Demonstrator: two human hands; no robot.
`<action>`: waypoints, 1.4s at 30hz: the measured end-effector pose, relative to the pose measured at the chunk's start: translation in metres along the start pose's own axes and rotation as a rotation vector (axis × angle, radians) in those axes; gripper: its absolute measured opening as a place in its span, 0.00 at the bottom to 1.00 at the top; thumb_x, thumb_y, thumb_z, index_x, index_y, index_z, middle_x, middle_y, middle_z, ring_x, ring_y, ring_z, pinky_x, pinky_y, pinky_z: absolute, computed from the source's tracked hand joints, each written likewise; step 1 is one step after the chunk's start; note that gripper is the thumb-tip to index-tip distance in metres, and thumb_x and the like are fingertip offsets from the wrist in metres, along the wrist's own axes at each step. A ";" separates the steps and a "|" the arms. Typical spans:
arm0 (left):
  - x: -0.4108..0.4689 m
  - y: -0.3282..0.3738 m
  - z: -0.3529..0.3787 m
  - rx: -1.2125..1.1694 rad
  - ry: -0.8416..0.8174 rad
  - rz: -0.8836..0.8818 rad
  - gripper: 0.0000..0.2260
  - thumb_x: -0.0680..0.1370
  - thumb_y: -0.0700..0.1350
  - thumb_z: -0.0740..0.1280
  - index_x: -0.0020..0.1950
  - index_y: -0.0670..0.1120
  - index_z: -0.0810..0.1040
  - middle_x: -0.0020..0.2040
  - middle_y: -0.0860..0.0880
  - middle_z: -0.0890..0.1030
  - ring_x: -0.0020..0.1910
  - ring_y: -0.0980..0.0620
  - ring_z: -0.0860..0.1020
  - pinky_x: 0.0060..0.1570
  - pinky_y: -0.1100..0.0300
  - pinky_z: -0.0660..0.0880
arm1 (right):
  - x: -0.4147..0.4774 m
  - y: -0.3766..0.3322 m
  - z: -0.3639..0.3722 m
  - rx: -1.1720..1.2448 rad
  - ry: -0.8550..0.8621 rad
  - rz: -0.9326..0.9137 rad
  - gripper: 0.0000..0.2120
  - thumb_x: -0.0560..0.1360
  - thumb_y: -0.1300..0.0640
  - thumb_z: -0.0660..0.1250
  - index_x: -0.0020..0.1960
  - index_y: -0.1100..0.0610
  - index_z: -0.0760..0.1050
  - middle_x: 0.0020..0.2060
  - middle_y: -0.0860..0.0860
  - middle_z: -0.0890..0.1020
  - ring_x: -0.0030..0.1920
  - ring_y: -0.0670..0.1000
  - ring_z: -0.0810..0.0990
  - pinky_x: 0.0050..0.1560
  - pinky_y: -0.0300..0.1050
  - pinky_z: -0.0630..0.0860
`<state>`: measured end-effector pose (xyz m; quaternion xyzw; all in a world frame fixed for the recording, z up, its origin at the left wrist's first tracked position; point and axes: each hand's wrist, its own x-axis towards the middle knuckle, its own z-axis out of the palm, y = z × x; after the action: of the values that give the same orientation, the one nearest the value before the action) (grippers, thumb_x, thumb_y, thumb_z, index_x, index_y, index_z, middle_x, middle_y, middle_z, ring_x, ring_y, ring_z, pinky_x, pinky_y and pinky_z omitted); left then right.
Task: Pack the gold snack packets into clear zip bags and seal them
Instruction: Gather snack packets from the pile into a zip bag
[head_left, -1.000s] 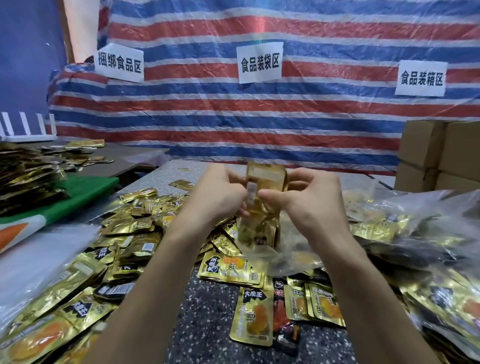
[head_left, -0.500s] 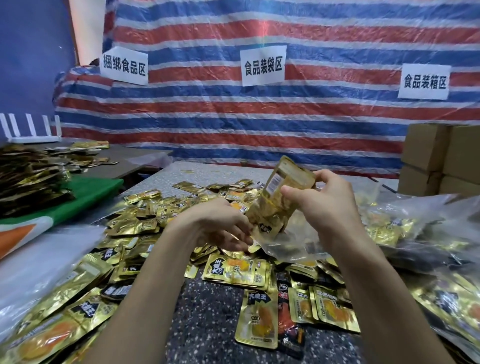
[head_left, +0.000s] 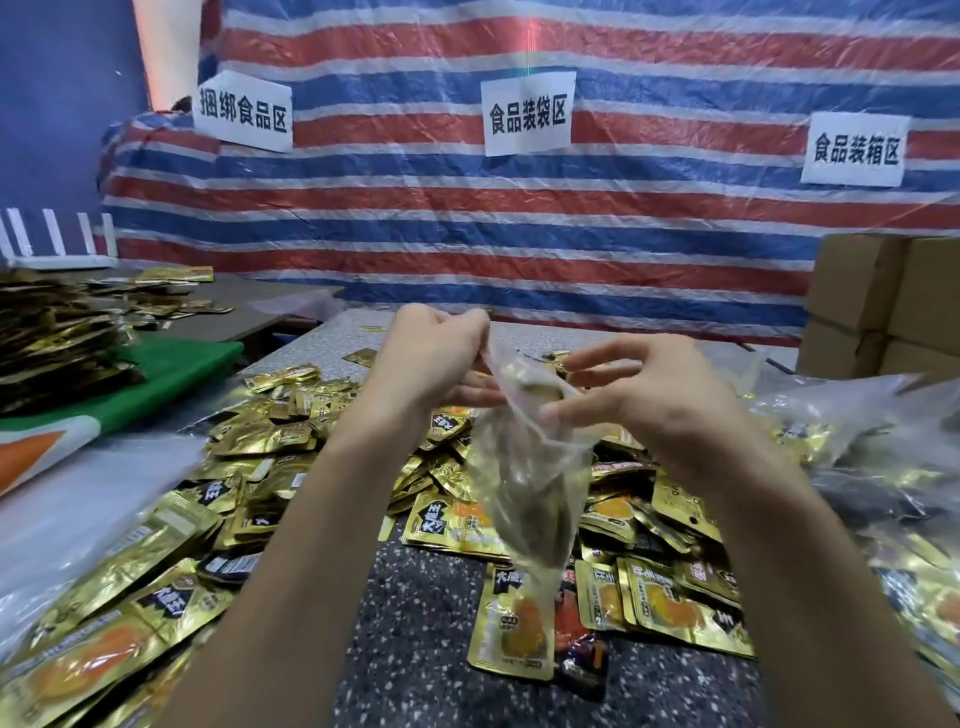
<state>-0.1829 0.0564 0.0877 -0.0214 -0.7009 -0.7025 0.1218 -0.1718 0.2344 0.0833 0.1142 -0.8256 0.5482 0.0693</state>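
Left hand (head_left: 431, 358) pinching high, right hand (head_left: 660, 400) pinching

In front of me hangs a big striped sheet (head_left: 519, 234), red, blue and white, like a wall. Three white paper signs with black writing are stuck on it: the left sign (head_left: 244, 111), the middle sign (head_left: 527, 111) and the right sign (head_left: 854, 148). Far to my left is a plain blue wall (head_left: 62, 104). Brown cardboard boxes (head_left: 893, 306) are stacked on my right. My speckled grey table (head_left: 415, 649) sits near a darker table (head_left: 270, 306) on the left.

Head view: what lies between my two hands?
In the head view, the clear zip bag, gold packets inside: the left hand pinches its top corner, the right hand holds its side.
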 end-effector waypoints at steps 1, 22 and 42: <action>0.000 0.001 -0.002 -0.027 0.023 0.006 0.09 0.77 0.33 0.60 0.38 0.35 0.75 0.27 0.42 0.81 0.25 0.46 0.82 0.25 0.61 0.77 | -0.002 -0.002 -0.006 0.006 -0.057 -0.025 0.26 0.51 0.60 0.82 0.49 0.57 0.83 0.44 0.52 0.87 0.47 0.51 0.85 0.46 0.45 0.76; 0.007 -0.004 -0.020 0.393 0.089 0.045 0.10 0.73 0.37 0.61 0.31 0.44 0.70 0.24 0.47 0.71 0.16 0.54 0.70 0.19 0.66 0.68 | 0.027 0.112 0.091 -0.733 -0.507 0.032 0.28 0.72 0.49 0.71 0.70 0.43 0.69 0.67 0.53 0.73 0.68 0.60 0.65 0.70 0.57 0.58; 0.009 0.000 -0.035 0.364 0.133 0.032 0.11 0.74 0.38 0.61 0.31 0.42 0.74 0.26 0.46 0.75 0.18 0.55 0.72 0.21 0.65 0.70 | 0.035 0.062 -0.016 0.066 0.088 0.077 0.23 0.64 0.68 0.77 0.53 0.48 0.83 0.56 0.48 0.80 0.54 0.48 0.78 0.43 0.42 0.77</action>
<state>-0.1863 0.0209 0.0885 0.0364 -0.8064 -0.5617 0.1811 -0.2226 0.2684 0.0430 0.0603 -0.8068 0.5821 0.0807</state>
